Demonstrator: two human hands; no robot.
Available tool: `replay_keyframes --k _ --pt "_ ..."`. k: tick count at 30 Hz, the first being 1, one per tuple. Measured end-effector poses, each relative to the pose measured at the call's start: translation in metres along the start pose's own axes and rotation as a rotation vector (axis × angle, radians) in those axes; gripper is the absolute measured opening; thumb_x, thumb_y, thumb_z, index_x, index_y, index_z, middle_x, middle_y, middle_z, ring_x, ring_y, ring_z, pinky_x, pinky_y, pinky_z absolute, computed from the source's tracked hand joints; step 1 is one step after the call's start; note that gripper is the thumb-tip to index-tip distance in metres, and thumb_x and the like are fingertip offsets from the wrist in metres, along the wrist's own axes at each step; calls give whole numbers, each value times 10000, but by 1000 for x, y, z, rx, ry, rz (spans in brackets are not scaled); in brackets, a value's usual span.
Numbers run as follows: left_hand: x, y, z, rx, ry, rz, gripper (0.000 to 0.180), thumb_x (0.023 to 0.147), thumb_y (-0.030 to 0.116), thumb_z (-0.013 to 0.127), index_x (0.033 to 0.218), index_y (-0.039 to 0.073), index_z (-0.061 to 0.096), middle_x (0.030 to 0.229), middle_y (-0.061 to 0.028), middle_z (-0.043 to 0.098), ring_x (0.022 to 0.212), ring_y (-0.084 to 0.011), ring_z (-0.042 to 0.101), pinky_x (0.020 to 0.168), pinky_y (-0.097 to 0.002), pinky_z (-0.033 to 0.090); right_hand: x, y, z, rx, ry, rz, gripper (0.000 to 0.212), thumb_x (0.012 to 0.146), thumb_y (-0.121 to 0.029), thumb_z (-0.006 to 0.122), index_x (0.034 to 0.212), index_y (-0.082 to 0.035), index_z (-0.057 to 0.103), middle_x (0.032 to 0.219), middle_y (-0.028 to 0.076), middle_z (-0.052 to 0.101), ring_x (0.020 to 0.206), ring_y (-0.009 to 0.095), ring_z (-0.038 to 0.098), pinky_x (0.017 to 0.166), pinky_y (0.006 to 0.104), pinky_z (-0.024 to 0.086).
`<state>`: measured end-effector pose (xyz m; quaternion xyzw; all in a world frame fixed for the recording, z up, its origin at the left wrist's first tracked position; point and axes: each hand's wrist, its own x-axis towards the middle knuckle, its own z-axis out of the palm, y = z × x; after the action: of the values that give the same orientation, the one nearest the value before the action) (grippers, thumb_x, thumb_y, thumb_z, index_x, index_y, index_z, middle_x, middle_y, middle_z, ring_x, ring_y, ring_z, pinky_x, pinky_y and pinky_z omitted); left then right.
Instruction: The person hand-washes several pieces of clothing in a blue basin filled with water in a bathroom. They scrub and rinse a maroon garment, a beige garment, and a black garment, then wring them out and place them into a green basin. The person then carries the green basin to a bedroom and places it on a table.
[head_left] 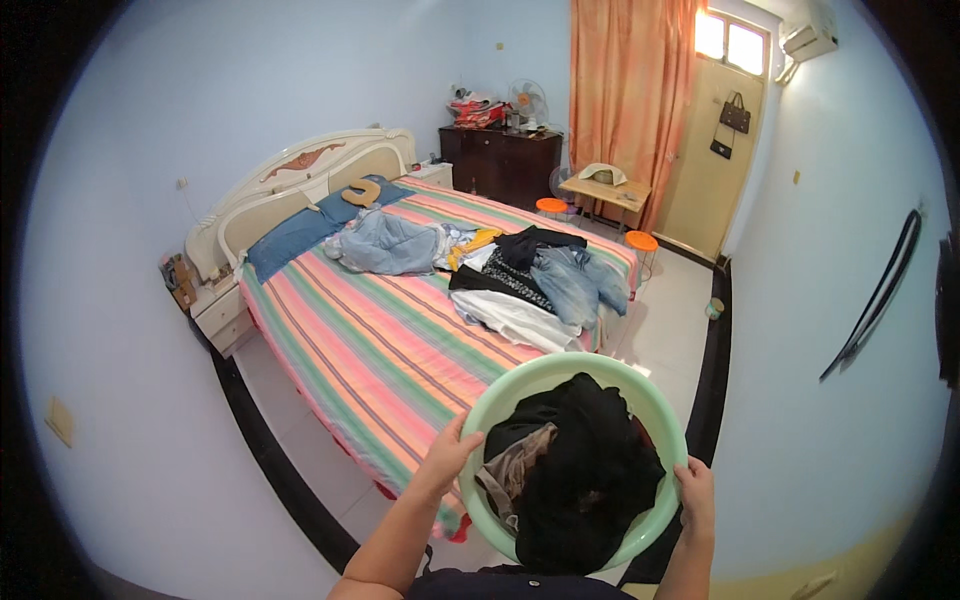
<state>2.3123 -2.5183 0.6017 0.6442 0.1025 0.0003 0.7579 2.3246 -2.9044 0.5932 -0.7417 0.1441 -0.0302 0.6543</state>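
Note:
Both my hands carry a large pale green plastic basin in front of my body. Its left rim is gripped by my left hand, thumb over the edge. My right hand holds the opposite rim, with the fingers partly hidden behind the wall. Inside the basin lies a heap of black clothes, with a grey-brown garment at its left side. Just beyond the basin, a spread of clothes lies on the bed's foot end: blue jeans, a white garment and black pieces.
A bed with a striped sheet fills the middle, with blue pillows and a bunched light-blue cloth. Orange stools and a small wooden table stand past its foot, near the door. A wall runs along my right.

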Motion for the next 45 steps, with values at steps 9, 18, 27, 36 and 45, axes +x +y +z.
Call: replay_keyframes --k 9,18,27,36,45 --pt "148 -19 129 242 -165 -25 464 839 132 534 1262 -10 403 1123 -109 533 1018 -178 501 888 -309 393 117 39 -80 72 117 118 263 810 -132 540 1016 29 567 786 64 589 666 150 560 563 290 448" --pt "335 -19 241 161 -310 4 521 801 178 566 1246 -35 398 1089 -127 542 1006 -190 510 872 -291 396 262 37 -110 61 292 220 207 836 -135 498 972 8 561 779 52 584 641 153 574 522 286 467" --pt "516 12 362 367 -434 92 563 799 222 580 1269 -7 371 1131 -148 529 1058 -215 500 901 -312 383 412 3 -137 122 503 245 182 851 -123 483 979 -12 551 702 30 553 554 111 524 449 248 386" --pt "669 -1 480 321 -411 40 508 816 193 570 1248 -15 403 1134 -133 524 1051 -200 489 902 -299 378 606 4 -202 134 402 248 199 851 -140 506 995 -11 552 754 41 567 604 128 540 479 262 405" --pt "816 13 574 318 -176 32 482 809 159 579 1245 22 426 1112 -101 531 1013 -178 495 868 -307 400 855 -54 -240 27 222 217 271 857 -128 496 1098 -7 529 881 63 607 724 154 580 635 299 466"
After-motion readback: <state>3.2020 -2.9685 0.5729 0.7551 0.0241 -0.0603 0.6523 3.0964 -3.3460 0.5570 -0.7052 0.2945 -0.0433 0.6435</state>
